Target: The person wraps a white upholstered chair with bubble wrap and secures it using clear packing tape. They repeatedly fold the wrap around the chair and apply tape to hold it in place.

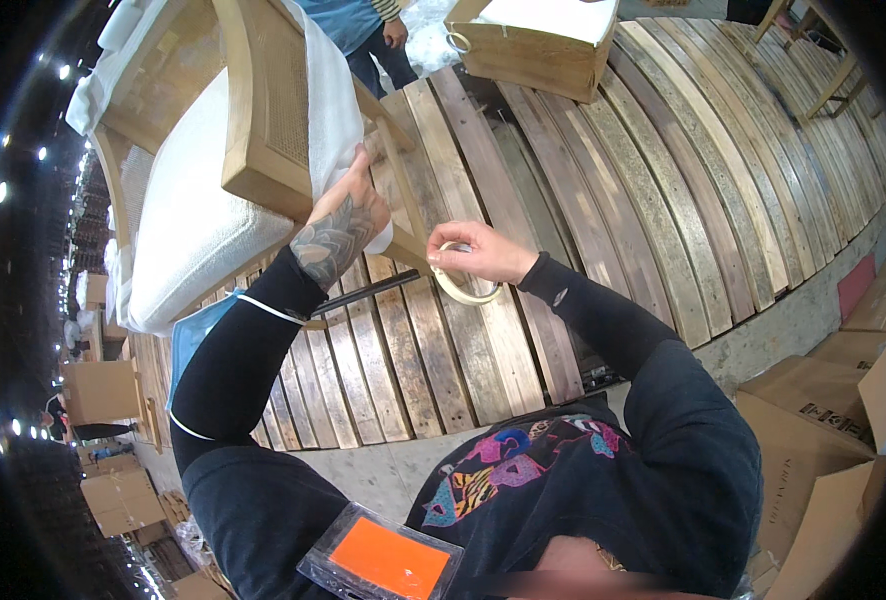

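Observation:
A wooden armchair with cane panels and a white cushion stands tilted at the left. White foam wrapping lies over its arm and back. My left hand grips that wrapping at the arm's near end, its fingers partly hidden. Just right of the chair, my right hand is closed on a roll of pale masking tape, which hangs below the fingers. A dark strip lies beneath, between the chair and the tape.
Wooden slats form a long platform under the chair. A wooden piece with a white top stands on it at the far side, near another person's hand. Cardboard boxes lie at the right; another carton stands at the left.

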The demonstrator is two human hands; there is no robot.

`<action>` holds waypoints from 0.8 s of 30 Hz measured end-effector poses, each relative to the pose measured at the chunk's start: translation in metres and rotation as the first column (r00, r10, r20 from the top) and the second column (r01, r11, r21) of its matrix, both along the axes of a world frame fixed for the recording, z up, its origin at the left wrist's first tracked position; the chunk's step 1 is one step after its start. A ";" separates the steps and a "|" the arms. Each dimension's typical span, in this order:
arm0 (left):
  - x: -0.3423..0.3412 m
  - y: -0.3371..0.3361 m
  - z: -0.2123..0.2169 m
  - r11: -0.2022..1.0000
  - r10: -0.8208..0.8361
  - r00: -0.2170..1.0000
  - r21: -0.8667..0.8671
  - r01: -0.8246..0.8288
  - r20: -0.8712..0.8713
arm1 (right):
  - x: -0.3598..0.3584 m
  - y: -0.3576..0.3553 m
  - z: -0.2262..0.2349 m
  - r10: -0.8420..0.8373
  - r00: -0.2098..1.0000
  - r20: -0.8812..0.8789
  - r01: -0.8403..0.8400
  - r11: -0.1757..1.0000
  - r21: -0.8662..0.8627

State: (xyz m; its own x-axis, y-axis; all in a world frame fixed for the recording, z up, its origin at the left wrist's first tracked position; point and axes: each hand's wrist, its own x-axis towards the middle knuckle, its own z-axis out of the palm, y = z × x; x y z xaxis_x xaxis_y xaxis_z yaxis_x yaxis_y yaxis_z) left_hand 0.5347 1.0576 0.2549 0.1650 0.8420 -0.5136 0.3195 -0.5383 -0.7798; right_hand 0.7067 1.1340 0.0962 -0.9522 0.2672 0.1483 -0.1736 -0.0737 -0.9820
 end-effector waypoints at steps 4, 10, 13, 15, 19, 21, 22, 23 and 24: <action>0.000 0.003 -0.001 0.998 0.046 0.999 -0.035 -0.046 -0.008 | 0.003 0.003 0.006 0.053 0.997 -0.052 -0.055 0.998 -0.043; 0.002 0.001 0.002 0.999 0.037 0.999 -0.025 -0.037 0.003 | 0.010 0.007 0.010 0.255 0.967 -0.003 -0.246 0.928 -0.281; 0.002 0.002 0.002 0.999 0.037 0.999 -0.035 -0.037 0.015 | 0.018 0.001 0.004 0.299 0.953 0.053 -0.259 0.892 -0.371; 0.000 0.003 0.000 0.997 0.066 0.998 -0.034 -0.067 -0.004 | 0.023 -0.016 -0.003 0.335 0.940 0.067 -0.282 0.870 -0.404; -0.009 -0.002 -0.010 0.997 -0.038 0.994 0.066 0.031 0.100 | 0.052 -0.063 -0.023 0.491 0.860 0.140 -0.377 0.796 -0.475; -0.015 -0.003 -0.017 0.999 -0.019 1.000 0.041 0.018 0.022 | 0.070 -0.091 -0.033 0.539 0.830 0.145 -0.447 0.796 -0.408; -0.018 -0.007 -0.019 0.972 -0.163 0.985 0.183 0.151 0.051 | 0.078 -0.100 -0.037 0.541 0.837 0.084 -0.480 0.799 -0.362; -0.018 -0.009 -0.023 0.929 -0.265 0.956 0.232 0.288 -0.126 | 0.087 -0.111 -0.040 0.536 0.844 0.023 -0.505 0.810 -0.298; -0.021 -0.007 -0.025 0.859 -0.337 0.884 0.278 0.429 -0.324 | 0.095 -0.117 -0.042 0.567 0.821 0.066 -0.511 0.782 -0.357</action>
